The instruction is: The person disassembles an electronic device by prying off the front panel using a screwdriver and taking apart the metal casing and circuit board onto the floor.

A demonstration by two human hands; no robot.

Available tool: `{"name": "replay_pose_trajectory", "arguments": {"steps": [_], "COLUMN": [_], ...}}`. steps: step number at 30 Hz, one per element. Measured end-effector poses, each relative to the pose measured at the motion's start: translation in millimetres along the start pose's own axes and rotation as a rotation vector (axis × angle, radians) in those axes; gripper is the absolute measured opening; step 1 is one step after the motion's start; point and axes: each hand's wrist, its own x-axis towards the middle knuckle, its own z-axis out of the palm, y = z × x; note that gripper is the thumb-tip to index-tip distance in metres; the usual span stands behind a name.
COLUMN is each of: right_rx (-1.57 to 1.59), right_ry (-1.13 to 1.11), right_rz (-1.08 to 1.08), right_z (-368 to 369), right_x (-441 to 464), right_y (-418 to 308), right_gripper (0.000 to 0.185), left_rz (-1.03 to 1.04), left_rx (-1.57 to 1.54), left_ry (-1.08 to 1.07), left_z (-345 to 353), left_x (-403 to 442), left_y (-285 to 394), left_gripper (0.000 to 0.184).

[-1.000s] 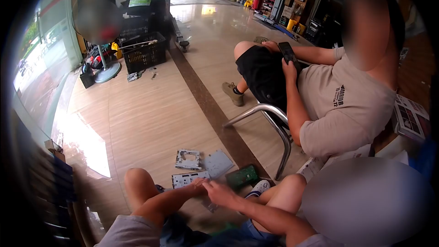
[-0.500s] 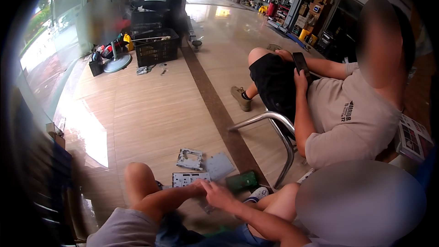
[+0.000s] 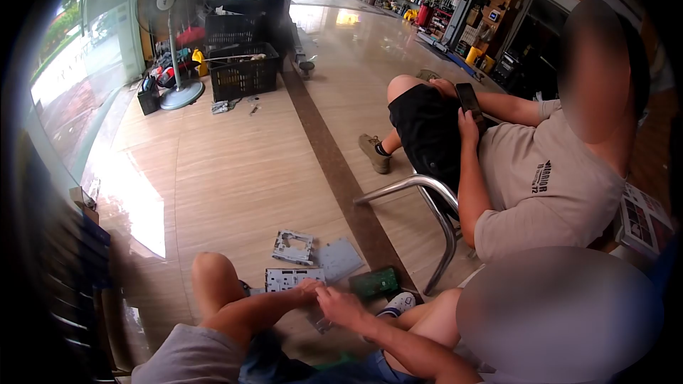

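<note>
Left hand point(image 3: 309, 291) and right hand point(image 3: 343, 308) hovering beside slotted metal panel point(image 3: 287, 279); fingers point(image 3: 325, 294) sitting bent, opening and hold unclear. Flat green board point(image 3: 375, 282) lying on glossy floor point(image 3: 238, 178).

along the floor's point(image 3: 235, 185) near edge i have a frame point(image 3: 288, 257), a plate point(image 3: 339, 259), a panel point(image 3: 290, 278) and a green board point(image 3: 374, 283), which reaches onto the dark stripe point(image 3: 319, 148); toward the far left corner stand a crate point(image 3: 245, 78) and a fan point(image 3: 171, 41).

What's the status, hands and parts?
Left hand and right hand close together, grip unclear. Slotted metal plate by left hand, green board just beyond right hand. Chair farther off, apart from hands.
</note>
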Motion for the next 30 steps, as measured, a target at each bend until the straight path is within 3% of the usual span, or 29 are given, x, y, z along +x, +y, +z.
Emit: {"name": "replay_pose_trajectory", "arguments": {"steps": [5, 6, 8, 11, 14, 15, 20, 23, 30], "right_rx": [0.041, 0.023, -0.014, -0.013, 0.049, 0.04, -0.012, 0.014, 0.006], "right_ry": [0.187, 0.114, -0.032, -0.026, 0.205, 0.171, -0.029, 0.175, 0.016], "right_rz": [-0.172, -0.122, -0.019, -0.024, -0.161, -0.132, 0.003, -0.147, -0.052], "right_z": [14, 8, -7, 4, 8, 4, 2, 14, 0], "right_x": [1, 1, 2, 2, 4, 4, 3, 2, 3], "right_y": [7, 4, -7, 0, 4, 1, -1, 7, -1], "right_gripper": [0.03, 0.031, 0.033, 0.032, 0.032, 0.033, 0.035, 0.034, 0.034], "left_rz": [0.051, 0.076, 0.064, 0.032, 0.105, 0.148, -0.006, 0.112, 0.031], "left_rx": [0.067, 0.046, 0.08, 0.073, 0.116, 0.143, 0.097, 0.216, 0.086], "left_ry": [0.139, 0.178, 0.025, -0.014, 0.141, 0.209, 0.018, 0.14, 0.051], "left_z": [7, 8, -2, -4, 10, 9, -5, 12, 7], "left_x": [-5, -5, -3, -1, -2, -4, -2, -1, 2], "left_y": [-2, -3, 2, 2, -8, -6, 8, -5, -4], "left_gripper": [0.019, 0.018, 0.021, 0.023, 0.019, 0.018, 0.017, 0.017, 0.016]}}
